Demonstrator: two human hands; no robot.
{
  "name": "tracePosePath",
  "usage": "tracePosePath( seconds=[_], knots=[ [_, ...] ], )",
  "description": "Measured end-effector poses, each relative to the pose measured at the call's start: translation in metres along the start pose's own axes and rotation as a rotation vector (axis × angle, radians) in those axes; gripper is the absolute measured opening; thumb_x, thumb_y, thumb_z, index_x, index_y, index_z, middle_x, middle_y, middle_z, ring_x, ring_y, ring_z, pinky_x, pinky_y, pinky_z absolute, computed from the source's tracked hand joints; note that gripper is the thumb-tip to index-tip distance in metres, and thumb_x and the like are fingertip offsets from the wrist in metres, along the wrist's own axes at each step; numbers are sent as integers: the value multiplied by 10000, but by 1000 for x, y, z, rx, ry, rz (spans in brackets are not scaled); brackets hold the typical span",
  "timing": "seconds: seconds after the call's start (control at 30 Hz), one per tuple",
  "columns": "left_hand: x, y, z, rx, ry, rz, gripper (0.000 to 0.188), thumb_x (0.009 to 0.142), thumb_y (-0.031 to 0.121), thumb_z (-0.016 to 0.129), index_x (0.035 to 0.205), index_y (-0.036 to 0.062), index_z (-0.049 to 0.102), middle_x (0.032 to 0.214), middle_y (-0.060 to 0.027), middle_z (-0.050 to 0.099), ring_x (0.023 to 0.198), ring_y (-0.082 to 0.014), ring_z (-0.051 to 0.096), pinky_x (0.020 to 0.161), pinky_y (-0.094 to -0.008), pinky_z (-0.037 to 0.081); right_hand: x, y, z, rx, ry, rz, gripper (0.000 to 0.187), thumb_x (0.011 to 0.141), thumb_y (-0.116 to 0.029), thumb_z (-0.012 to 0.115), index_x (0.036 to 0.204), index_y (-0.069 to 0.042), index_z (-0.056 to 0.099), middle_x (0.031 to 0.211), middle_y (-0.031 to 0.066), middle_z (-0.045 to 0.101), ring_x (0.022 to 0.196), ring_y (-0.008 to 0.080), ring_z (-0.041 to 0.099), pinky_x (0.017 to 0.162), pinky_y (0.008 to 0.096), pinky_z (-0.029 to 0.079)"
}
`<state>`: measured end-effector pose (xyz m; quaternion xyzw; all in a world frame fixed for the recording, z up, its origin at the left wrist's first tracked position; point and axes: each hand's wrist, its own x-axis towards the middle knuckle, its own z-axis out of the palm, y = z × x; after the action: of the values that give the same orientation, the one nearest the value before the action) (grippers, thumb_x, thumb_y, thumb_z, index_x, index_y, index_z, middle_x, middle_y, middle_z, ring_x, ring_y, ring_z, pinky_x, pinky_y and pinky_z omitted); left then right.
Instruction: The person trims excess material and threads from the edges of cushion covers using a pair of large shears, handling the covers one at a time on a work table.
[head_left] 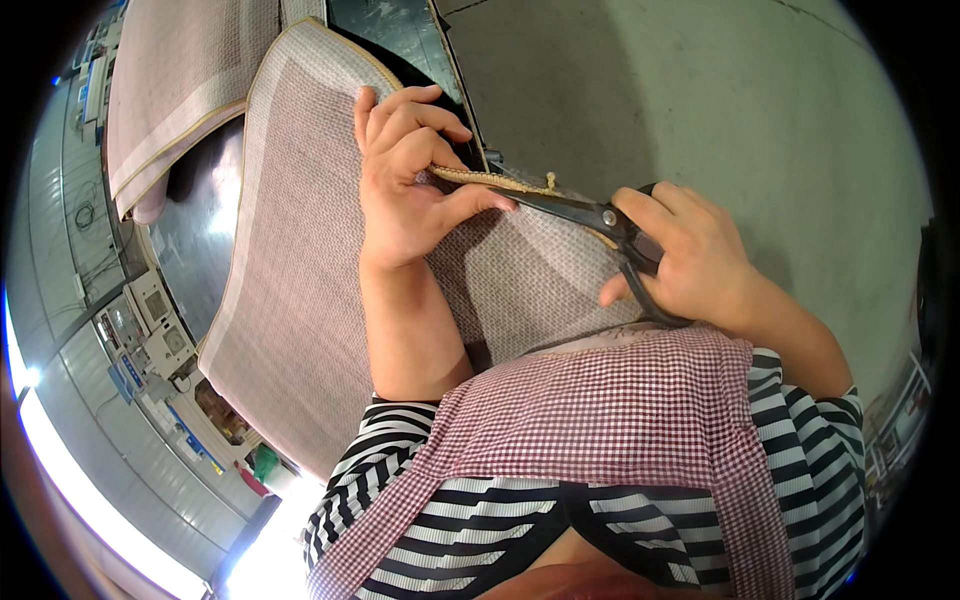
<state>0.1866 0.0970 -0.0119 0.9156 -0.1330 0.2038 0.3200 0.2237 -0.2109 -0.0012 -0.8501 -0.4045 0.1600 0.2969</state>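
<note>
A pinkish-grey woven mat [300, 180] with a tan bound edge drapes in front of me and across my lap. My left hand [408, 190] pinches its bound edge between thumb and bent forefinger, the other fingers raised and spread. Black-handled scissors [575, 212] are in my right hand [695, 255], with fingers and thumb through the loops. Their dark blades lie along the mat's edge, the tips close to my left thumb. The blades look nearly closed together. A small tan tuft of thread [551, 181] sticks up from the binding just above the blades.
Another bound mat [190, 90] lies at the far left on a shiny metal table [195, 230]. A dark table edge [455, 70] runs beyond my left hand. Grey-green floor [780, 120] spreads at the right. Several pale machines [160, 320] stand along the left side.
</note>
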Motion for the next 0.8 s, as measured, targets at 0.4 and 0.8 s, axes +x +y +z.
tracePosePath(
  seconds=[0.4, 0.8],
  knots=[
    [3, 4, 1, 23, -17, -14, 536, 494, 472, 946, 627, 145, 543, 903, 18, 679, 1174, -276, 613, 1170, -503, 202, 4, 3, -4, -44, 63, -38, 743, 691, -674, 748, 1136, -90, 638, 835, 75, 573, 749, 274, 611, 632, 384, 516],
    [3, 3, 1, -12, -23, -55, 561, 472, 475, 946, 679, 148, 540, 928, 6, 680, 1196, -296, 610, 1176, -524, 214, 11, 2, -5, -112, -58, 4, 802, 630, -671, 769, 1145, -70, 639, 769, 58, 557, 695, 258, 574, 653, 387, 476]
  ],
)
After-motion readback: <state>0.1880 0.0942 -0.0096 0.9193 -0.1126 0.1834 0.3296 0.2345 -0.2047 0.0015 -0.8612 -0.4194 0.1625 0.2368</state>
